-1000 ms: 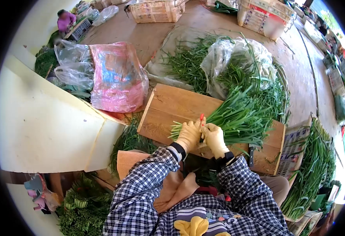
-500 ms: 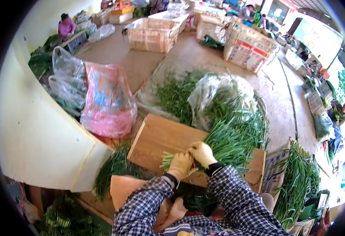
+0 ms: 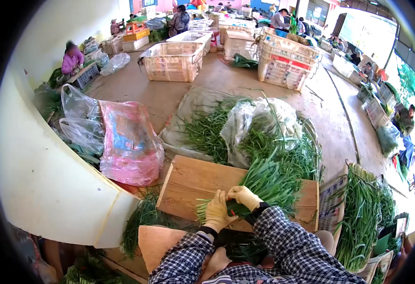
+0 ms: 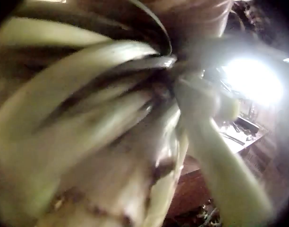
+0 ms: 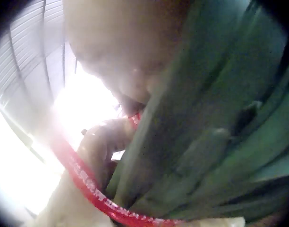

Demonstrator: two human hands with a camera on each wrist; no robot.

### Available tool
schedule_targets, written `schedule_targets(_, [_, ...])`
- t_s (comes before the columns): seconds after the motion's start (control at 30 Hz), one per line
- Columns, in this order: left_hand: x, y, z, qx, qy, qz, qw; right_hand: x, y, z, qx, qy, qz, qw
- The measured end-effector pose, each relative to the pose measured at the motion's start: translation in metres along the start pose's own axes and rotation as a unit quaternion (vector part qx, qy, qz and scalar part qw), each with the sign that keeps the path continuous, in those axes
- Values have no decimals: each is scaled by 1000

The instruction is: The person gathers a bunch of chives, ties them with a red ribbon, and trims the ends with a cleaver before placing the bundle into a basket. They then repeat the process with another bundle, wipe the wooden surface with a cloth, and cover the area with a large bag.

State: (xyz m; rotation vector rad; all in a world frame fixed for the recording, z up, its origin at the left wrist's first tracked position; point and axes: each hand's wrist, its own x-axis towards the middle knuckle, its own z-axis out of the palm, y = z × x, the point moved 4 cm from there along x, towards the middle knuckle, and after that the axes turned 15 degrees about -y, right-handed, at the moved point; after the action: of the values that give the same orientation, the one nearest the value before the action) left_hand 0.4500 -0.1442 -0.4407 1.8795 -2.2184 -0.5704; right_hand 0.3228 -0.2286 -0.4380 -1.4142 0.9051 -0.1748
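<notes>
A bunch of long-leaved greens point(image 3: 269, 182) lies across a wooden board point(image 3: 198, 173), its pale stalk ends pointing left. My gloved left hand point(image 3: 217, 212) grips the bunch near those ends. In the left wrist view pale stalks point(image 4: 73, 85) fill the near space, blurred. My gloved right hand point(image 3: 244, 196) is close beside the left, fingers curled at the top of the bunch. The right wrist view shows a red printed tape point(image 5: 97, 198) looping past the flat green leaves point(image 5: 196, 127); the right fingers pinch it by the bunch. Red also shows near the left thumb.
Loose greens and a clear plastic bag point(image 3: 238, 125) lie beyond the board. A pink plastic sack point(image 3: 131, 146) is at the left, near a pale wall point(image 3: 51, 175). A crate of greens point(image 3: 361, 213) stands at the right. Farther off are stacked crates point(image 3: 283, 68) and several people.
The head view has tilted up, showing more of the room. The red tape stood up between the hands a second ago; now it shows lower, by the left thumb. The left hand keeps its grip.
</notes>
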Motion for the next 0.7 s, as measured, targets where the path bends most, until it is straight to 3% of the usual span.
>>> schedule_targets(0.03, [-1, 2, 0, 20, -17, -21, 999, -6, 1, 3, -60, -13, -42, 997])
schedule_targets(0.07, [-2, 5, 0, 40, -35, -42, 998, -8, 11, 3, -41, -4, 19, 999])
schedule_targets(0.1, [-2, 8, -1, 43, -36, -43, 998, -12, 12, 4, -88, 1, -37, 995])
schedule_targets(0.13, [-4, 14, -3, 61, -95, -49, 992, -18, 12, 9, -132, 6, -93, 987])
schedule_targets(0.17, [-7, 17, -2, 77, -153, -55, 984, -23, 16, 14, -128, 2, -94, 987])
schedule_targets(0.33, [-19, 29, -3, 161, -126, -27, 979, -48, 17, 28, -189, 43, -31, 981])
schedule_targets(0.37, [-20, 32, -7, 201, -104, -18, 974, -51, 16, 32, -210, 64, -75, 973])
schedule_targets(0.47, [-19, 24, 8, 191, -109, -30, 975, -57, 9, 44, -308, 89, -81, 944])
schedule_targets(0.57, [-12, 16, 12, 130, -145, -4, 981, -52, 4, 44, -317, 112, -108, 936])
schedule_targets(0.7, [-6, 10, 2, 107, -102, 24, 989, -47, -7, 43, -344, 152, -120, 919])
